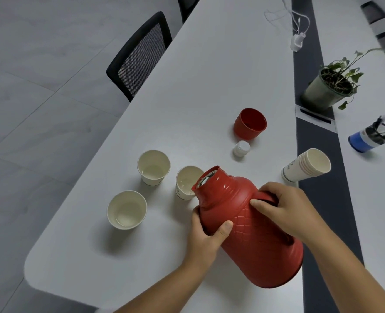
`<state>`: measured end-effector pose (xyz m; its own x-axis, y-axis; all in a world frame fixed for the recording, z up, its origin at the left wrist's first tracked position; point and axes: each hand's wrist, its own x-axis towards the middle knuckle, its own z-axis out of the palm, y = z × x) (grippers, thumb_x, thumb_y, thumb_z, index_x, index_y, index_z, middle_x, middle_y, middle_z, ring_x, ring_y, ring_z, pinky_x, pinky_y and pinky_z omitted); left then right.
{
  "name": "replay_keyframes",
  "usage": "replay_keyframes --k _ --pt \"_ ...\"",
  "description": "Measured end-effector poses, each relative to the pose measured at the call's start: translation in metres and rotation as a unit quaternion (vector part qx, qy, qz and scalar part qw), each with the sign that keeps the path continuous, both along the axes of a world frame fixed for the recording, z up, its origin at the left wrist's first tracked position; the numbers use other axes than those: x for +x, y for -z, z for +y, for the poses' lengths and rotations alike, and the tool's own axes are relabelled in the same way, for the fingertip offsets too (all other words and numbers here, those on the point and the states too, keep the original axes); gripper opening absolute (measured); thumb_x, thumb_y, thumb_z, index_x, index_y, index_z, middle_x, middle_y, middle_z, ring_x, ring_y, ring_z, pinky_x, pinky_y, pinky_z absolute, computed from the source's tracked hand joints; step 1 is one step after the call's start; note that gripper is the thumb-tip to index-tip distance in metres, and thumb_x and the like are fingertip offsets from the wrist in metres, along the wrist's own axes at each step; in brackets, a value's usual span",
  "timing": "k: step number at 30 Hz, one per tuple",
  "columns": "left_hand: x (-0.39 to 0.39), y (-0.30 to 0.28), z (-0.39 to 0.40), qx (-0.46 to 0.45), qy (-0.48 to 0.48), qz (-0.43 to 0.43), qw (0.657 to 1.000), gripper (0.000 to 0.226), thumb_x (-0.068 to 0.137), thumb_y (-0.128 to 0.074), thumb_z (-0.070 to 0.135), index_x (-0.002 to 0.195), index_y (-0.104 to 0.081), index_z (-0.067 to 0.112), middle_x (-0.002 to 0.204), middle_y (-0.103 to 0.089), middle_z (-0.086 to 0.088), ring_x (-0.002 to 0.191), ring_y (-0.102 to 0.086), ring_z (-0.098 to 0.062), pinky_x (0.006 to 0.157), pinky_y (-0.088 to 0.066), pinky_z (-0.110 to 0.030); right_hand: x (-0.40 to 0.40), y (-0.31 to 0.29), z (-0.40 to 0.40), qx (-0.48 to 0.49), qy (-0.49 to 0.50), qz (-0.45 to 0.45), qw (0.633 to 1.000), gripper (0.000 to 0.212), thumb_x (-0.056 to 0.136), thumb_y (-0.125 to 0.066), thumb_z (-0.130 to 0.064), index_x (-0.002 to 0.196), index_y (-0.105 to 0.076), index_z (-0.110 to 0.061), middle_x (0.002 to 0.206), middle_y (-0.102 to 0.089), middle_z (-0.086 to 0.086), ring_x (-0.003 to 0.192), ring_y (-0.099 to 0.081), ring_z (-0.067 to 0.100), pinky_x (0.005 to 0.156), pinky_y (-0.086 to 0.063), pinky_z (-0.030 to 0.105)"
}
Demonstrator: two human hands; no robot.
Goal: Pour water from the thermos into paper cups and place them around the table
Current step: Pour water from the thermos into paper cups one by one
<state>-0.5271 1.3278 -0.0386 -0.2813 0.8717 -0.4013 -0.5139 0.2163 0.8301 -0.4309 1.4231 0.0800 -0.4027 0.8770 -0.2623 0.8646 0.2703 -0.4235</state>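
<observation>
White meeting table (pixel 209 75). We tilt the thermos (pixel 250 224) over the middle cup (pixel 188 185): right hand (pixel 284 208) wraps the handle, left hand (pixel 207 233) cradles the body near the neck for steadying. Two left cups (pixel 153 167) (pixel 126 209) look part-filled.

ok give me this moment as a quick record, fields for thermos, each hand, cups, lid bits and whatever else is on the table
thermos: red thermos, open, tilted with its mouth over the nearest paper cup
left hand: left hand grips the body below the neck
right hand: right hand grips the handle
other cups: two paper cups upright, water in both
spare cups: cup stack lying on its side
lid bits: red cap, white stopper
else: potted plant, pen holder, white cable
</observation>
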Motion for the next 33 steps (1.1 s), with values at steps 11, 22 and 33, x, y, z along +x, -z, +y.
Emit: replay_keyframes --k 11,22,33 --pt "0.001 0.0 0.0 -0.006 0.0 0.001 1.0 0.067 0.044 -0.068 0.051 0.104 -0.045 0.033 0.106 -0.061 0.009 0.087 -0.062 0.008 0.07 -0.048 -0.008 0.001 0.002 0.002 0.006 -0.004 -0.002 1.0 0.012 0.081 -0.061 -0.024 0.088 -0.063 -0.014 0.079 -0.064 0.001 0.078 -0.057 0.015 0.065 -0.041 0.018" --pt "-0.004 -0.007 0.0 0.02 -0.003 0.003 1.0 0.087 0.041 -0.07 0.044 0.118 -0.037 0.025 0.108 -0.058 0.008 0.084 -0.063 0.01 0.066 -0.048 -0.006 0.006 0.003 -0.002 -0.008 0.035 -0.007 0.999 0.005 0.072 -0.061 -0.01 0.076 -0.061 -0.011 0.069 -0.062 0.003 0.068 -0.057 0.014 0.059 -0.043 0.025" --pt "-0.008 -0.016 0.008 0.047 0.04 0.129 0.99 0.087 0.039 -0.076 0.043 0.116 -0.035 0.041 0.122 -0.051 0.018 0.107 -0.053 0.01 0.084 -0.044 -0.006 0.027 0.01 -0.004 -0.055 0.116 0.037 0.991 0.036 0.066 -0.059 -0.005 0.04 -0.038 -0.018 0.041 -0.037 -0.004 0.046 -0.037 0.013 0.048 -0.028 0.026"
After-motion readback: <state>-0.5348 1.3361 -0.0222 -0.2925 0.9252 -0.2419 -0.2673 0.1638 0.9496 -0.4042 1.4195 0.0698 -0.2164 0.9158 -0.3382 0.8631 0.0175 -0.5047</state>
